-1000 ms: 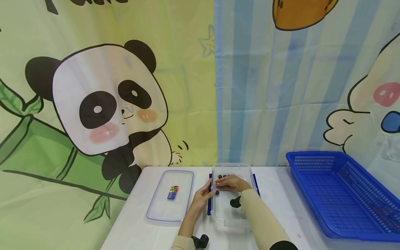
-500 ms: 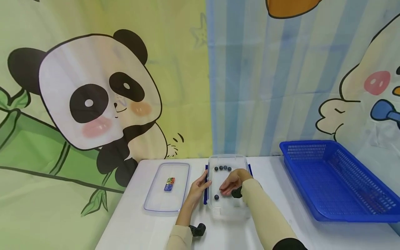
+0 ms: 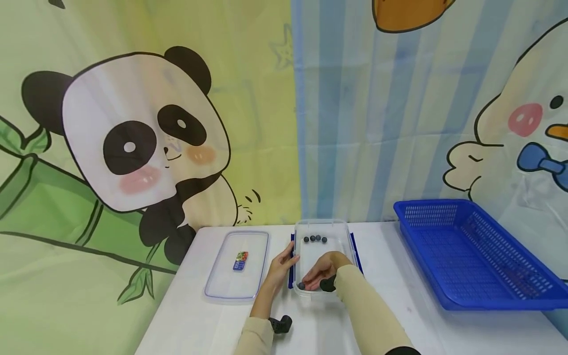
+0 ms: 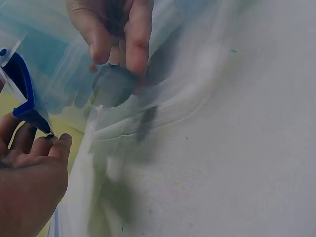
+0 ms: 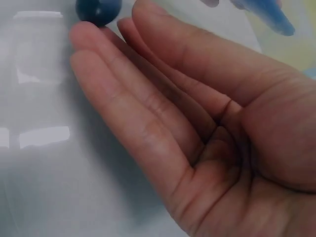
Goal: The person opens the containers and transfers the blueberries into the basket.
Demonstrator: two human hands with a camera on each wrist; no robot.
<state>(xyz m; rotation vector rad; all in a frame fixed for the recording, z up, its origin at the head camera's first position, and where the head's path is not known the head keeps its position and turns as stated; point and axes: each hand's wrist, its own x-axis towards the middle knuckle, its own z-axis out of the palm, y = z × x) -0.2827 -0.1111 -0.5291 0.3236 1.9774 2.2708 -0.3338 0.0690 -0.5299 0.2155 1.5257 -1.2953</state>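
Note:
A clear plastic box (image 3: 310,256) with blue side latches lies on the white table. My left hand (image 3: 278,268) grips its left side, thumb over the rim; in the left wrist view those fingers curl against the blue latch (image 4: 24,89). Inside the box, my right hand (image 3: 321,271) is low at the near left corner. Its straight fingertips meet a small dark glossy ball (image 5: 98,11), with the thumb held apart from it. Through the box wall, the left wrist view shows the same ball (image 4: 113,86) blurred. Several dark balls (image 3: 312,238) form a row near the far end.
Left of the box lies a clear lid (image 3: 222,281) with a colourful label (image 3: 240,261). A blue plastic basket (image 3: 479,266) stands to the right. A printed curtain (image 3: 346,123) hangs along the table's back edge.
My right hand has moved from the row at the far end toward the near left corner. The single ball has shifted nearer too. My left hand stays at the box's side.

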